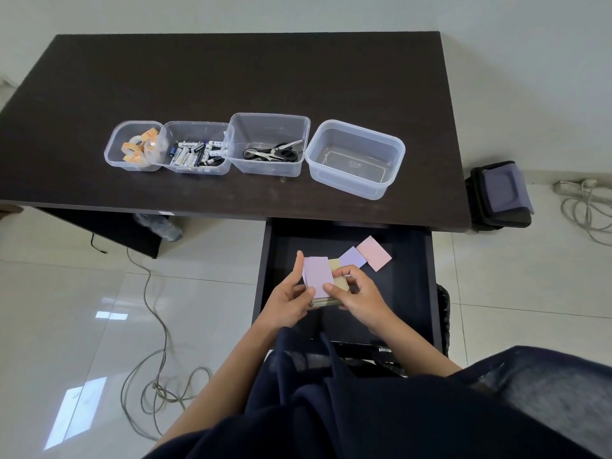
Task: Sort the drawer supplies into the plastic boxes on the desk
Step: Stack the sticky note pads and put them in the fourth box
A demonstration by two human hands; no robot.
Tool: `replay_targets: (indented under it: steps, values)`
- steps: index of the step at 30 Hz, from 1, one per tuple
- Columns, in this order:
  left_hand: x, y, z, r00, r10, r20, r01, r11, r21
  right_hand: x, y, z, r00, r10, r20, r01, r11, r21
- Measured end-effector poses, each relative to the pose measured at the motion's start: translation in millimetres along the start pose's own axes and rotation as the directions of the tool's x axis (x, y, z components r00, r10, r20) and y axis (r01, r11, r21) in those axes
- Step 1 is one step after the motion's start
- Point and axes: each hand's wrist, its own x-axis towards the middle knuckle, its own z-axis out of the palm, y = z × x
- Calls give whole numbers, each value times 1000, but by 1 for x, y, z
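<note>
Both hands are working over the open drawer (347,240) below the dark counter (231,77). The left hand (291,299) is gripping a lilac pad (318,276) of sticky notes, thumb up along its left edge and fingers behind it. The right hand (356,291) is curling its fingers round a yellow pad (341,283) that is sitting just beside and partly under the lilac one; more pads are stacked beneath, between the two palms. Two more pads are lying flat on the drawer floor farther back: a lavender pad (352,257) and, touching its right corner, a pink pad (375,253).

On the counter four clear plastic boxes are standing in a row, each touching its neighbour. The leftmost, the round box (114,154), is holding tape rolls (140,147) with orange cores. The second box (170,127) is holding batteries (195,154); "Heybright" is readable on one, and the other labels are too small to make out. The third box (268,119) is holding scissors (273,151) with black handles. The fourth box (356,159), nearest the drawer's side of the counter, is holding nothing that can be seen; faint moulded marks on its base cannot be read.

A grey cable (155,326) is looping across the tiled floor to the left, and a dark bag (500,197) is sitting against the counter's right end.
</note>
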Motion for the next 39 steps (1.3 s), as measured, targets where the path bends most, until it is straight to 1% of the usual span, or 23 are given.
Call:
replay_targets:
  steps: [4, 7, 9, 12, 13, 18, 23, 27, 31, 36, 39]
  values:
    - [-2, -1, 4, 1000, -11, -22, 11, 1000, -12, -2, 1, -1, 1000, 11, -1, -11, 1000, 26]
    - [-3, -4, 6, 995, -68, -69, 61, 992, -110, -3, 2, 0, 999, 42, -27, -40, 995, 96]
    - [-2, -6, 6, 994, -86, -63, 74, 982, -172, -5, 2, 0, 997, 64, -38, -57, 985, 165]
    - [-2, -5, 4, 988, -135, -69, 113, 960, -257, -7, 1, -2, 996, 84, -2, -81, 966, 246]
    - [-1, -4, 3, 986, -152, -75, 125, 952, -279, -8, 0, -3, 997, 71, 21, -74, 966, 248]
    - [-5, 2, -3, 983, -171, -66, 141, 937, -321, -7, -2, -14, 991, -30, 133, 19, 996, 85]
    - [-6, 7, 2, 985, -170, -29, 149, 925, -349, -7, -9, -12, 989, -111, 93, 119, 989, -84]
    - [-11, 13, 2, 988, -149, -34, 130, 936, -326, -9, -15, -11, 984, -168, 51, 173, 977, -122]
    - [-16, 17, 2, 992, -123, -36, 107, 948, -298, -10, -17, -11, 978, -202, 45, 206, 970, -132]
    - [-23, 23, 1, 993, -114, -42, 102, 968, -230, -12, -20, -13, 978, -179, 110, 195, 968, -158]
    - [-26, 25, 3, 993, -110, -47, 98, 973, -208, -13, -19, -14, 979, -177, 103, 193, 965, -178]
